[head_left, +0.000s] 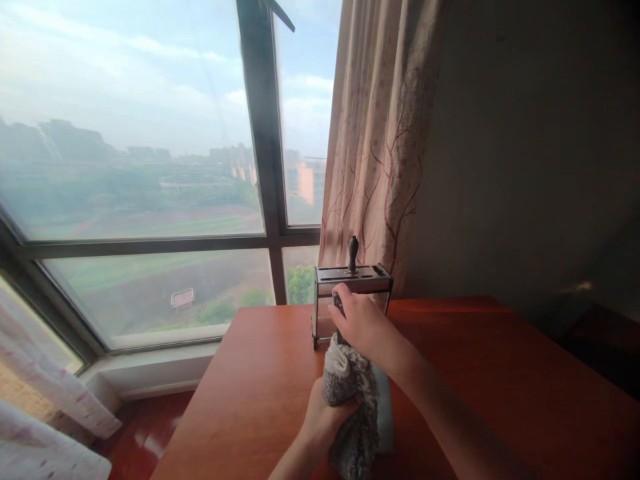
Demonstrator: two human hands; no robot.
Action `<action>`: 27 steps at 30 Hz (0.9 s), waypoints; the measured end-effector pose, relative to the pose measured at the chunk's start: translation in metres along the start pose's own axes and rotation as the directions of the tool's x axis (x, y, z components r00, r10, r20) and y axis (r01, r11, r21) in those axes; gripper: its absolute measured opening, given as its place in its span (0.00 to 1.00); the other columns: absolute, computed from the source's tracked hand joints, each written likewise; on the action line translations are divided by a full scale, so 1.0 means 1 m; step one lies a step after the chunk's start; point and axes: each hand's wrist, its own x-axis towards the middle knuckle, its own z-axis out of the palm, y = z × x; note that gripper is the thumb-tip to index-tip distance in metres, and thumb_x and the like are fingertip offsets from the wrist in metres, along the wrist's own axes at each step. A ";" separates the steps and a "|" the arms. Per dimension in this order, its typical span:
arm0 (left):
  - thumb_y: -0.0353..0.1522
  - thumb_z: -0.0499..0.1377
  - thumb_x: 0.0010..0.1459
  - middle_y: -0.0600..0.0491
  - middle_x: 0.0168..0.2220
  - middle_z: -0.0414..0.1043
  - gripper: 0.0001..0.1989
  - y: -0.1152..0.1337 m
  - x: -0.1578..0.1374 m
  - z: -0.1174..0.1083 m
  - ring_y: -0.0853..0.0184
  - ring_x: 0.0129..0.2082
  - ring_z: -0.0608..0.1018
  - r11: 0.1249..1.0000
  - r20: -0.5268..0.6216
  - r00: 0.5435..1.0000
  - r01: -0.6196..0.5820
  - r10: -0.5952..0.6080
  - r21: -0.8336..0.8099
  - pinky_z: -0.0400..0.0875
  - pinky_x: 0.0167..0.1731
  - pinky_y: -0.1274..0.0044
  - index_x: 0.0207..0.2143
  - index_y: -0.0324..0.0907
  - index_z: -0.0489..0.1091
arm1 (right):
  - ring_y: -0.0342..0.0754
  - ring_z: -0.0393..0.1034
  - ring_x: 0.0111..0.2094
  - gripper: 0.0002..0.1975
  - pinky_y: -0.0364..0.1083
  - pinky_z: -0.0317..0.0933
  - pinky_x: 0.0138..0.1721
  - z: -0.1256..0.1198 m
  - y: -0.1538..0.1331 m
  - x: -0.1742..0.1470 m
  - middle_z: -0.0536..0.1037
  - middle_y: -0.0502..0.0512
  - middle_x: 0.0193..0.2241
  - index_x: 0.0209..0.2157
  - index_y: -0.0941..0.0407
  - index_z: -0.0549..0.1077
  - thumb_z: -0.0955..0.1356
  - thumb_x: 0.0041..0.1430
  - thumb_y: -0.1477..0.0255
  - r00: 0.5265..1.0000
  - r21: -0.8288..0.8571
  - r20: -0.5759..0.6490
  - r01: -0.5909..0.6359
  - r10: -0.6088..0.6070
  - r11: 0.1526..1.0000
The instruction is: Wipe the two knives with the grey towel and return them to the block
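A grey and white fluffy cloth [353,393] is bunched up over the table, and my left hand [320,410] is closed round it from the left. My right hand [357,317], above the cloth, grips a black knife handle [339,305]. That handle's lower end runs down into the cloth; any blade is hidden there. Just behind my right hand stands a metal knife rack [355,273] with slots in its top. Another black handle [353,253] sticks up out of it. Beside the cloth, partly covered, lies a pale flat thing [384,410] that I cannot make out.
Everything stands on a reddish-brown wooden table [240,400]. The rack is near its far edge, close to a beige curtain [380,133]. A large window [150,244] is at the left, with a white ledge [155,367] below it. A dark wall [525,167] rises at the right.
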 end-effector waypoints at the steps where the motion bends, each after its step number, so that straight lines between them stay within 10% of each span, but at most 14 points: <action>1: 0.36 0.69 0.39 0.44 0.36 0.81 0.22 0.002 0.001 -0.002 0.47 0.40 0.78 1.000 -0.004 1.000 -0.008 0.008 0.006 0.72 0.39 0.67 0.38 0.33 0.78 | 0.56 0.76 0.38 0.11 0.46 0.57 0.34 0.002 -0.003 -0.002 0.80 0.59 0.35 0.47 0.54 0.65 0.61 0.64 0.67 1.000 -0.015 0.019 0.007 -0.006 1.000; 11: 0.34 0.67 0.41 0.48 0.39 0.82 0.21 0.024 0.000 -0.010 0.49 0.42 0.79 0.990 -0.191 0.972 -0.135 0.139 0.034 0.74 0.42 0.68 0.41 0.37 0.78 | 0.54 0.75 0.38 0.10 0.45 0.54 0.33 0.003 -0.019 -0.012 0.80 0.59 0.36 0.46 0.55 0.64 0.61 0.64 0.69 0.994 0.077 0.072 0.081 -0.087 0.994; 27: 0.36 0.68 0.43 0.46 0.41 0.81 0.23 -0.010 0.012 -0.011 0.46 0.44 0.78 0.975 -0.071 0.985 -0.140 0.154 0.172 0.74 0.42 0.67 0.43 0.36 0.76 | 0.47 0.68 0.27 0.09 0.42 0.57 0.30 -0.057 0.008 0.037 0.74 0.50 0.28 0.43 0.53 0.69 0.63 0.62 0.68 0.918 0.232 -0.363 0.258 -0.163 0.938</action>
